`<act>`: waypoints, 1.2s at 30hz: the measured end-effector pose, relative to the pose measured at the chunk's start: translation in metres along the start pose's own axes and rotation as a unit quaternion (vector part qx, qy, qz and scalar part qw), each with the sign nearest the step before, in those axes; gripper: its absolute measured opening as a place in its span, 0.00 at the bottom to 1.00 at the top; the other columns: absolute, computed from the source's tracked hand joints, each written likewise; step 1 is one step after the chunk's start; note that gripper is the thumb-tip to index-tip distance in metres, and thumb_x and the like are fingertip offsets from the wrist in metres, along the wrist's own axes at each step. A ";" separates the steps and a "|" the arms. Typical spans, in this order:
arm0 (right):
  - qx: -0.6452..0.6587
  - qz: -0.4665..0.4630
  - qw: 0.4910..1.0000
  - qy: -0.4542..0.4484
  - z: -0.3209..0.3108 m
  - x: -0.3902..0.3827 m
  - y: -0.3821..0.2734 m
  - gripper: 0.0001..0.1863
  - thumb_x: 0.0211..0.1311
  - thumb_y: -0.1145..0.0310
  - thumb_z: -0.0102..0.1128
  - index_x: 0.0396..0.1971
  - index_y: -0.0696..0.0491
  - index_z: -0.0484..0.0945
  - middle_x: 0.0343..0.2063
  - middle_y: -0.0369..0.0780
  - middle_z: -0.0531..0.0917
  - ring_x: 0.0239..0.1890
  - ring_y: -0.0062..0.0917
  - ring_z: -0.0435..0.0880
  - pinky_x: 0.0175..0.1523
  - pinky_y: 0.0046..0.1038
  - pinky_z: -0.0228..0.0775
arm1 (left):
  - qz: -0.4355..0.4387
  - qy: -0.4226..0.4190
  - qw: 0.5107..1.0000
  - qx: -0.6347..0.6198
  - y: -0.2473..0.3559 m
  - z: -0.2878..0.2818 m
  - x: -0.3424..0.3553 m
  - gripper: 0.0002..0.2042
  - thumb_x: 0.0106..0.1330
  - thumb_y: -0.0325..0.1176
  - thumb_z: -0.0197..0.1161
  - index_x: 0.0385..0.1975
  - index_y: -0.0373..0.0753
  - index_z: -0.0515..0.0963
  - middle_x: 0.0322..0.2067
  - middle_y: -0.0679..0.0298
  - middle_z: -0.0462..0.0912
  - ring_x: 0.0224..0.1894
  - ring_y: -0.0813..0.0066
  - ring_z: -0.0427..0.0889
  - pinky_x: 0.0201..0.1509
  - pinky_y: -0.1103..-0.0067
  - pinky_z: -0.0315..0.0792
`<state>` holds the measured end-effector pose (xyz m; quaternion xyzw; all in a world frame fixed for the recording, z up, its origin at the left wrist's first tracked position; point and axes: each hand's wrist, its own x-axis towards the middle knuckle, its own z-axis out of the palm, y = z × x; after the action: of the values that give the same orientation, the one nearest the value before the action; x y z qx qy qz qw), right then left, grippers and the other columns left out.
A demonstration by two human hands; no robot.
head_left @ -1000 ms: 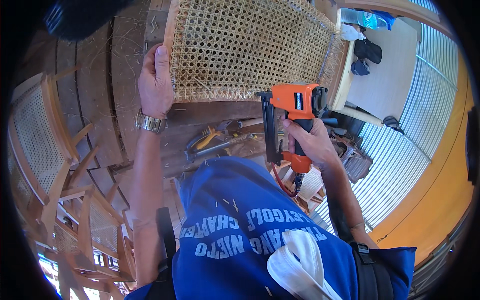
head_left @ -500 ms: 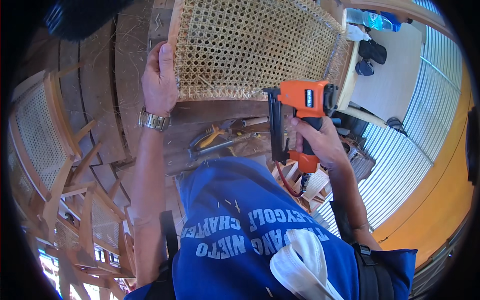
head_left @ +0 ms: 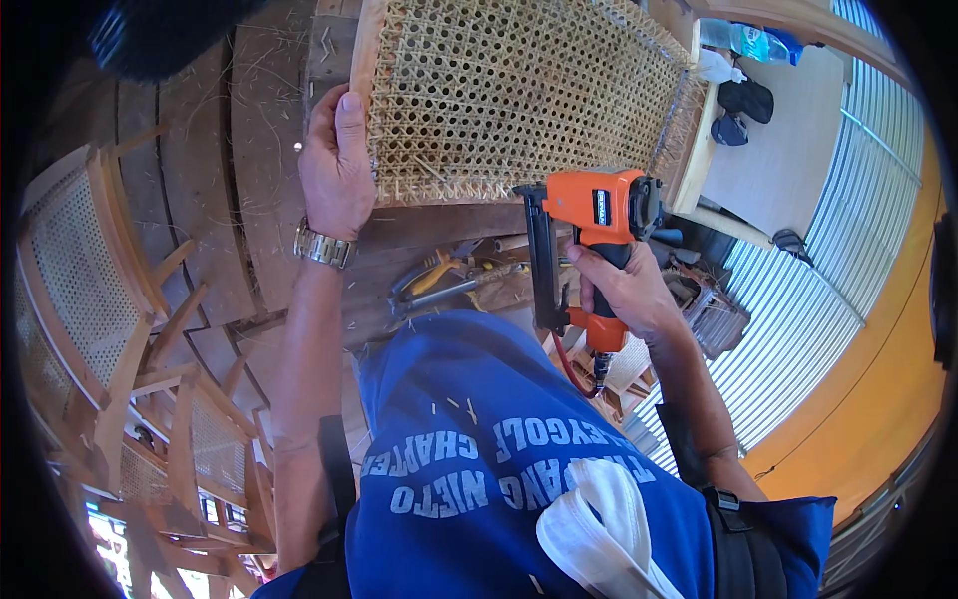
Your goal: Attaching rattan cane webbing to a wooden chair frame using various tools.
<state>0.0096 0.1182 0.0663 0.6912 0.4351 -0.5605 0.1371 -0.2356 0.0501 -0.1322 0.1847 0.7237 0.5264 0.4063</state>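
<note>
A woven cane panel with a pale wooden frame spans the upper middle, loose cane ends along its edges. My left hand grips the frame's left side, thumb on top, a metal watch at the wrist. My right hand holds an orange and black pneumatic stapler by its handle, a red hose hanging from its base. The stapler's nose is at the panel's near edge, right of centre; whether it touches is unclear. Loose cane bits lie on the panel.
Cane-seated wooden chairs stand at left. Tools with yellow handles lie on the planks below the panel. At right are a pale board with a bottle and dark pouches, corrugated sheeting and an orange surface.
The panel and my left hand have shifted slightly to the right. The stapler moved a little right, then back left and slightly down; my right hand still holds it.
</note>
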 end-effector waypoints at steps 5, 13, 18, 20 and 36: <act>0.055 -0.011 0.998 0.033 0.011 -0.002 0.008 0.09 0.71 0.65 0.62 0.42 0.55 0.80 0.15 0.31 0.77 0.16 0.15 0.76 0.24 0.21 0.66 | 0.013 -0.002 1.000 -0.016 -0.002 0.000 0.001 0.24 0.78 0.50 0.51 0.55 0.32 0.76 0.40 0.62 0.83 0.42 0.77 0.78 0.48 0.79 0.72; 0.036 -0.021 0.997 0.057 0.025 -0.009 0.010 0.12 0.71 0.64 0.60 0.48 0.56 0.78 0.15 0.31 0.77 0.16 0.14 0.75 0.24 0.20 0.64 | -0.015 -0.014 0.999 -0.028 0.002 -0.001 0.000 0.22 0.78 0.48 0.52 0.55 0.33 0.75 0.41 0.63 0.83 0.43 0.79 0.78 0.49 0.80 0.72; -0.004 -0.025 0.997 0.068 0.019 -0.015 0.010 0.11 0.72 0.65 0.60 0.46 0.56 0.78 0.16 0.31 0.77 0.18 0.14 0.77 0.24 0.20 0.65 | -0.007 -0.012 0.999 -0.046 0.006 -0.001 -0.002 0.22 0.79 0.47 0.52 0.56 0.33 0.75 0.42 0.64 0.83 0.44 0.80 0.78 0.50 0.81 0.72; 0.000 -0.021 0.997 0.073 0.022 -0.016 0.010 0.11 0.72 0.65 0.60 0.46 0.56 0.78 0.16 0.31 0.77 0.18 0.14 0.77 0.24 0.20 0.66 | -0.006 -0.010 0.999 -0.041 0.006 -0.002 -0.002 0.22 0.79 0.47 0.52 0.56 0.33 0.75 0.42 0.64 0.83 0.44 0.80 0.78 0.50 0.81 0.72; -0.002 -0.012 0.997 0.075 0.021 -0.009 0.009 0.10 0.71 0.65 0.60 0.45 0.56 0.78 0.17 0.31 0.77 0.17 0.14 0.77 0.24 0.19 0.68 | -0.021 -0.018 0.998 -0.053 0.007 -0.002 -0.001 0.22 0.79 0.47 0.52 0.56 0.32 0.74 0.42 0.65 0.82 0.43 0.82 0.76 0.49 0.82 0.71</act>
<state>0.0027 0.0947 0.0650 0.7260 0.4532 -0.5077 0.0987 -0.2377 0.0509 -0.1256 0.1576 0.6909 0.5521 0.4393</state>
